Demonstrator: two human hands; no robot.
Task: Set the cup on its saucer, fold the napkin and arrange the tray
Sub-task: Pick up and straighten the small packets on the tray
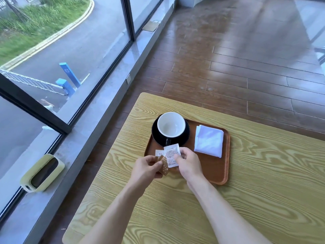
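Note:
A cup (171,124), white inside and dark outside, stands on a black saucer (186,136) at the far left of a brown tray (212,166). A folded white napkin (209,140) lies flat on the tray's far right part. Over the tray's near left corner my left hand (147,166) pinches a brown dotted packet (163,165). My right hand (189,162) holds a white printed packet (172,155) beside it. Another white packet (159,153) shows just behind them; I cannot tell which hand holds it.
The tray rests on a light wood-grain table (255,199) whose left edge runs alongside a window ledge (84,141). A pale green case (42,173) lies on that ledge. Dark wooden floor stretches beyond the table's far edge.

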